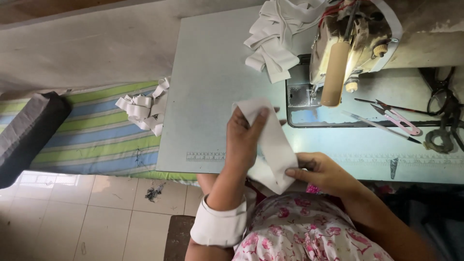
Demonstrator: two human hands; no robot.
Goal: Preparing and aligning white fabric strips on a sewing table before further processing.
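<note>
Pale sewing table (212, 72), sewing machine (353, 43), white strips (270, 48), pink snips (401, 121)

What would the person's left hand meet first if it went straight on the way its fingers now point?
Probably the sewing machine. The left hand, holding the white fabric strip, points up and slightly right across the pale table; depth is unclear, so it might pass under the machine's arm.

White fabric strip (270, 145), pink-handled snips (403, 123), green-and-blue striped cloth (96, 130), pink floral garment (309, 232).
</note>
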